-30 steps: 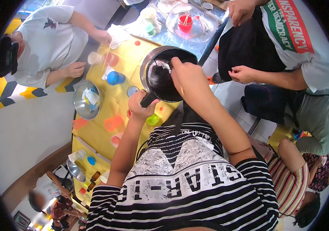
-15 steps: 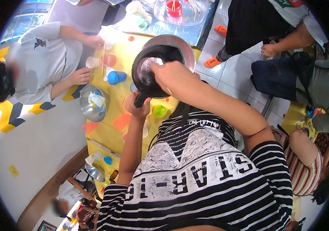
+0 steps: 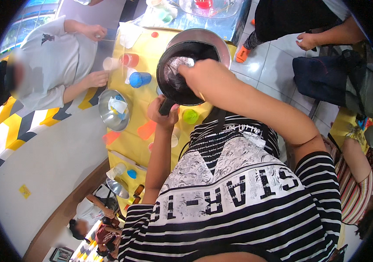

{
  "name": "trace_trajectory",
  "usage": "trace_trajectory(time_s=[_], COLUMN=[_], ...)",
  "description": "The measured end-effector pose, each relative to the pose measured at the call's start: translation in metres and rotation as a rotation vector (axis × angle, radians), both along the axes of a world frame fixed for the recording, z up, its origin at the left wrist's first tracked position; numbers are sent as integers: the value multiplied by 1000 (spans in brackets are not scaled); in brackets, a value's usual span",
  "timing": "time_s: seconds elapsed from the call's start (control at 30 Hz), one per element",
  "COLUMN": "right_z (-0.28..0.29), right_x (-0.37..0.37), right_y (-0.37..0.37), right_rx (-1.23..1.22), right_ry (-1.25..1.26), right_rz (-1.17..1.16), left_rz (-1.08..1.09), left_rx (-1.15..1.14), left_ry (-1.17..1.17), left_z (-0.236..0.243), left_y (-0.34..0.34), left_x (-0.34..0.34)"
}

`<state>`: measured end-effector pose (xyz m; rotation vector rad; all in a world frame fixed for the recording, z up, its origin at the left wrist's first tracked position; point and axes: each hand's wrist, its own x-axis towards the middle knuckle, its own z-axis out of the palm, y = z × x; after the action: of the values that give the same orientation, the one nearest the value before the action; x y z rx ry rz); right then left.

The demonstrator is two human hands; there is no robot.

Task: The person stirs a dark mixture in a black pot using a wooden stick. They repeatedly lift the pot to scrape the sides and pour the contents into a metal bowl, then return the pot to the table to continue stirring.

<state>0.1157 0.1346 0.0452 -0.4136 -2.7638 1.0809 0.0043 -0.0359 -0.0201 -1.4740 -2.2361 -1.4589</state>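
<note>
A black frying pan [image 3: 197, 98] is held tilted over the yellow-covered table, and my left hand [image 3: 162, 111] is wrapped round its handle. My right hand [image 3: 204, 74] reaches across into the pan with fingers closed. At its fingertips shows a small whitish bit; I cannot make out what it is. A pale, whitish patch [image 3: 173, 70] covers part of the pan's inside. Behind the pan, partly hidden by it, is a wide metal basin [image 3: 219, 41]. A lime-green cup [image 3: 190, 116] stands near my left hand.
To the left are a blue cup [image 3: 140, 79], a red cup [image 3: 129, 60] and a steel bowl [image 3: 119, 126] with crumpled paper in it. Orange pieces [image 3: 146, 130] lie on the yellow tablecloth [image 3: 134, 146]. A co-worker's hand [image 3: 97, 79] is at the table's left edge. Other people stand at right.
The whole view has shifted slightly, with the scene moving right in the picture. My right hand stays in the pan and my left stays on its handle. The co-worker's far hand has moved away from the cups.
</note>
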Motion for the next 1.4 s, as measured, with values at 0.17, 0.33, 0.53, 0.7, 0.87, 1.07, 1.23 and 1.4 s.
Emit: trace_trajectory(time_s=[0.17, 0.33, 0.53, 0.7, 0.87, 1.07, 1.23, 1.4], right_z=[10, 6, 20, 20, 29, 31, 37, 36], right_x=[6, -7, 5, -2, 8, 1, 6, 5], right_y=[-5, 7, -9, -6, -12, -10, -21, -19], right_rx=[4, 100, 58, 95, 80, 134, 187, 177], right_ry=[-23, -13, -18, 74, 20, 21, 41, 101], right_rz=[84, -34, 131, -22, 151, -50, 101, -32], left_rz=[13, -17, 80, 104, 104, 111, 153, 129], left_rx=[-7, 42, 34, 137, 117, 186, 220, 243], left_ry=[66, 110, 44, 154, 108, 204, 149, 170], left_z=[-1, 2, 3, 4, 7, 14, 20, 24], left_y=[-4, -5, -13, -9, -14, -14, -13, -14], left_x=[-3, -1, -1, 2, 1, 3, 7, 7])
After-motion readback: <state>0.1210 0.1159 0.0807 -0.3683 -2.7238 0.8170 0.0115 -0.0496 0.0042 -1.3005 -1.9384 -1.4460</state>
